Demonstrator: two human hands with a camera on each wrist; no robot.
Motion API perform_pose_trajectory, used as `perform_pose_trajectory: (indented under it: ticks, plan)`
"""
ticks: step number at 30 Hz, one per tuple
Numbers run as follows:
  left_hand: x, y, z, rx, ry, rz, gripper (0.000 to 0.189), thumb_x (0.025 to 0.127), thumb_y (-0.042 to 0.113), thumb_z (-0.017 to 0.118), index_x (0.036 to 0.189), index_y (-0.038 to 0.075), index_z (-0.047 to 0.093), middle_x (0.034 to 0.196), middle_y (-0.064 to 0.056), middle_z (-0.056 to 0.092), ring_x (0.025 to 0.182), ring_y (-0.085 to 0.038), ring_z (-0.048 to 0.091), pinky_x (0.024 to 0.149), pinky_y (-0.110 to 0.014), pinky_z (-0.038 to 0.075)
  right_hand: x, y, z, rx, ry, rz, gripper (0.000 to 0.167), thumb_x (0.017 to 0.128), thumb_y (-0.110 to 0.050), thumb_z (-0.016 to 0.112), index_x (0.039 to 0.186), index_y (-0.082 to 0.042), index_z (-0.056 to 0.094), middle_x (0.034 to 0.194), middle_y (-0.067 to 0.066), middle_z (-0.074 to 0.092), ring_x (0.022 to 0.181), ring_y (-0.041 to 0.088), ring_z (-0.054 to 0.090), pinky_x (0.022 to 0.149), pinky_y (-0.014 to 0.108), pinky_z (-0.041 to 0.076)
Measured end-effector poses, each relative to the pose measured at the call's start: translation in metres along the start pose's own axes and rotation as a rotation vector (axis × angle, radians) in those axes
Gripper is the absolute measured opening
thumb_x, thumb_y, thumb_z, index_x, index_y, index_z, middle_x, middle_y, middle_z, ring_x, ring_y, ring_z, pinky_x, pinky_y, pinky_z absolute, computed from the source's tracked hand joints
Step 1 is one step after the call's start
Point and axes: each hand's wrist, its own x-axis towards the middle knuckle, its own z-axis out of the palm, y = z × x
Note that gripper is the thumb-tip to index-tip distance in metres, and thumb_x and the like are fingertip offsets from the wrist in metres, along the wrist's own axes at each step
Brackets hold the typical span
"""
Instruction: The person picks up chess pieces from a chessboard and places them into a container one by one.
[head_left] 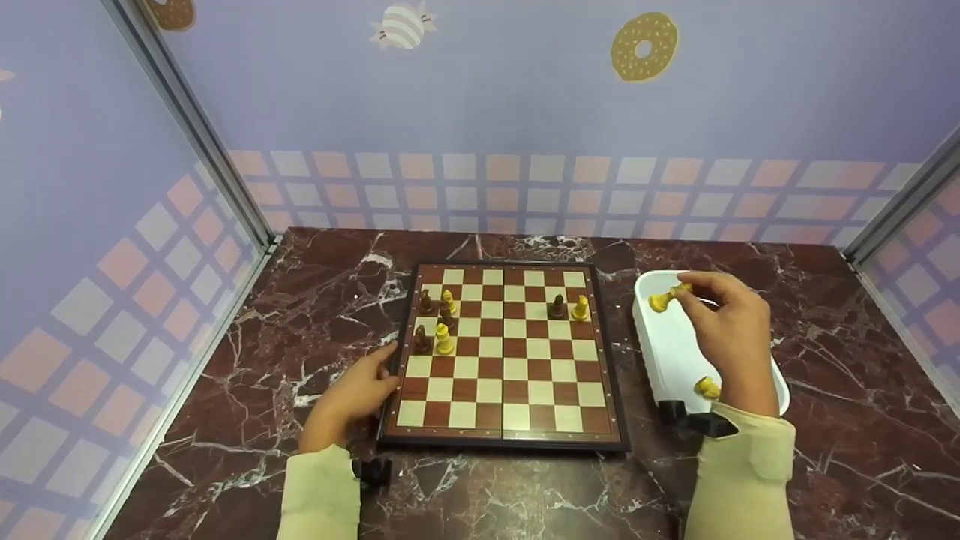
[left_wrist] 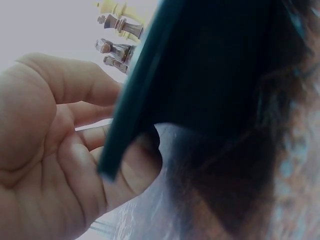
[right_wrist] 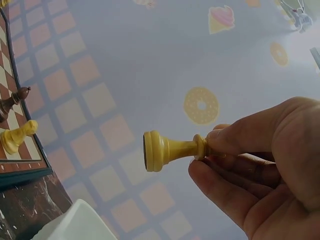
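My left hand [head_left: 356, 394] holds the left edge of a folding chessboard [head_left: 465, 390]; in the left wrist view some fingers curl around the board's dark rim [left_wrist: 131, 95]. Over a white plastic tray [head_left: 664, 352], my right hand [head_left: 731, 330] pinches a yellow chess piece [right_wrist: 175, 150] by its upper end. That piece lies sideways in the air, base pointing left, and the fingers hide its top. On the board's left side stand a yellow chess piece [head_left: 444, 341], a brown knight [head_left: 422, 340] and several others. To the right stand a dark bishop [head_left: 557, 307] and a yellow knight [head_left: 580, 308].
Another yellow chess piece [head_left: 706, 388] lies in the near part of the tray, partly behind the right wrist. Board and tray sit apart on a dark red marble-patterned table [head_left: 517, 495]. Patterned lilac panels [head_left: 510, 97] stand around the back and sides.
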Motion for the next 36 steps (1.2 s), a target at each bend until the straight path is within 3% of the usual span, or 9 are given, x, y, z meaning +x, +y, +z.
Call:
perform_pose_trajectory:
  ticks: [6, 13, 16, 19, 23, 27, 36]
  plan:
    - [0.000, 0.000, -0.001, 0.012, 0.001, 0.007, 0.070, 0.096, 0.000, 0.057, 0.162, -0.007, 0.033, 0.072, -0.001, 0.052, 0.054, -0.011, 0.044, 0.054, -0.029, 0.042, 0.002, 0.007, -0.005, -0.027, 0.024, 0.022, 0.023, 0.096, -0.004, 0.076, 0.118, 0.000, 0.080, 0.116, 0.019, 0.074, 0.105, 0.023, 0.069, 0.084, 0.006, 0.045]
    - [0.000, -0.001, -0.001, 0.008, -0.005, 0.011, 0.069, 0.097, 0.000, 0.056, 0.162, -0.007, 0.033, 0.073, 0.000, 0.051, 0.054, -0.011, 0.043, 0.054, -0.028, 0.041, 0.002, 0.012, -0.010, -0.073, 0.053, 0.065, 0.022, 0.096, -0.005, 0.075, 0.116, -0.003, 0.081, 0.114, 0.017, 0.076, 0.094, -0.004, 0.060, 0.084, 0.010, 0.045]
    - [0.000, -0.001, -0.001, -0.007, -0.019, -0.001, 0.069, 0.098, 0.000, 0.055, 0.163, -0.006, 0.031, 0.073, -0.001, 0.050, 0.054, -0.011, 0.042, 0.054, -0.028, 0.040, 0.002, 0.014, -0.011, -0.095, 0.050, 0.073, 0.022, 0.096, -0.006, 0.074, 0.117, -0.003, 0.081, 0.114, 0.016, 0.076, 0.097, 0.002, 0.063, 0.083, 0.010, 0.043]
    - [0.000, -0.001, -0.001, -0.014, -0.026, -0.011, 0.069, 0.099, 0.000, 0.055, 0.164, -0.005, 0.030, 0.074, -0.001, 0.050, 0.054, -0.011, 0.041, 0.054, -0.028, 0.040, 0.002, 0.016, -0.011, -0.106, 0.042, 0.079, 0.022, 0.097, -0.006, 0.074, 0.117, -0.002, 0.080, 0.115, 0.017, 0.076, 0.104, 0.019, 0.069, 0.085, 0.013, 0.044]
    - [0.001, -0.001, -0.001, -0.007, -0.021, -0.010, 0.069, 0.099, 0.000, 0.055, 0.164, -0.005, 0.031, 0.075, -0.001, 0.051, 0.055, -0.011, 0.042, 0.055, -0.028, 0.041, 0.004, 0.020, -0.011, -0.114, 0.013, 0.098, 0.024, 0.097, -0.006, 0.072, 0.120, 0.000, 0.079, 0.119, 0.021, 0.074, 0.113, 0.035, 0.070, 0.095, 0.033, 0.052]
    - [0.000, -0.001, -0.001, -0.005, -0.018, -0.001, 0.069, 0.099, 0.000, 0.055, 0.163, -0.006, 0.032, 0.074, -0.001, 0.050, 0.054, -0.011, 0.042, 0.055, -0.029, 0.041, 0.006, 0.026, -0.011, -0.123, -0.024, 0.120, 0.026, 0.098, -0.005, 0.070, 0.121, 0.003, 0.077, 0.122, 0.025, 0.072, 0.118, 0.042, 0.067, 0.102, 0.055, 0.049]
    - [0.000, -0.002, -0.001, -0.004, -0.007, 0.001, 0.069, 0.098, 0.000, 0.056, 0.162, -0.007, 0.033, 0.073, -0.001, 0.050, 0.054, -0.011, 0.042, 0.055, -0.029, 0.041, 0.007, 0.036, -0.008, -0.136, -0.063, 0.134, 0.025, 0.096, -0.003, 0.069, 0.119, 0.004, 0.077, 0.122, 0.027, 0.070, 0.121, 0.045, 0.063, 0.104, 0.059, 0.044]
